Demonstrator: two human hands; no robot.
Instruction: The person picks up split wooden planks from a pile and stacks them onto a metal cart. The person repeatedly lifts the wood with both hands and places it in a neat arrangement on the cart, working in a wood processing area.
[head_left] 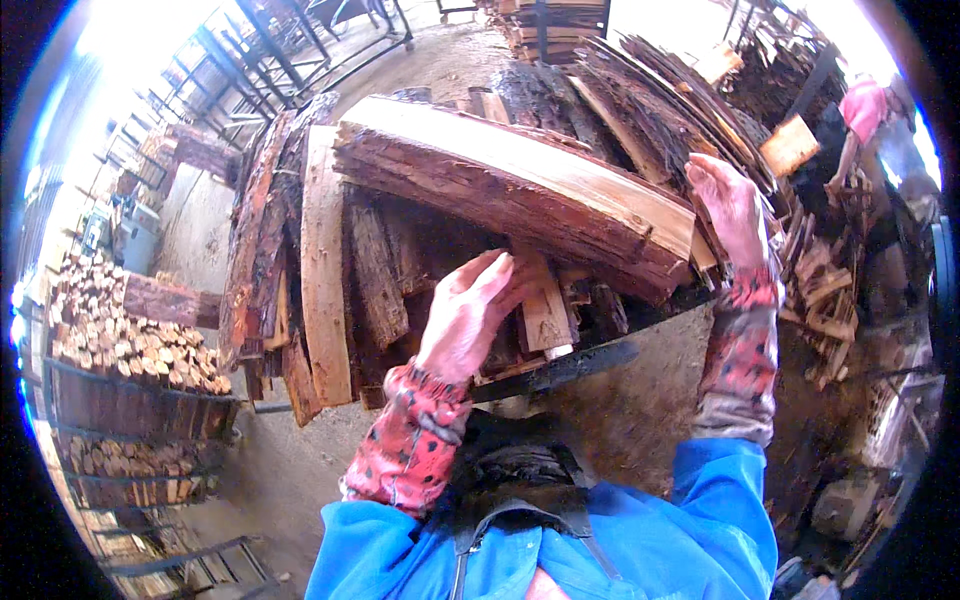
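1. Head camera: you've got a thick slab of wood (pixel 510 190) lying slantwise on top of the pile, bark down the side facing you and a pale sawn face up. Its left end sits farther from you than its right end, which is close to the near edge of the rack (pixel 580 372).

2. Your left hand (pixel 465 315) is loosely unfolded, fingers pointing right, right by the slab's bark side around the middle. Can't tell if your fingertips actually touch it.

3. Your right hand (pixel 730 210) is held wide, fingers up and a bit bent, just beside the slab's right end. Can't tell about contact there either.

4. Under and around the slab there's loads of rough wood. A long pale plank (pixel 325 270) points toward you at the rack's left end, and a short block (pixel 545 305) lies by your left fingers, near the rack's near edge.

5. Off to your left there's a stack of firewood (pixel 150 320); on the far right, a co-worker in a pink top (pixel 862 108) is by more scrap wood (pixel 830 290).
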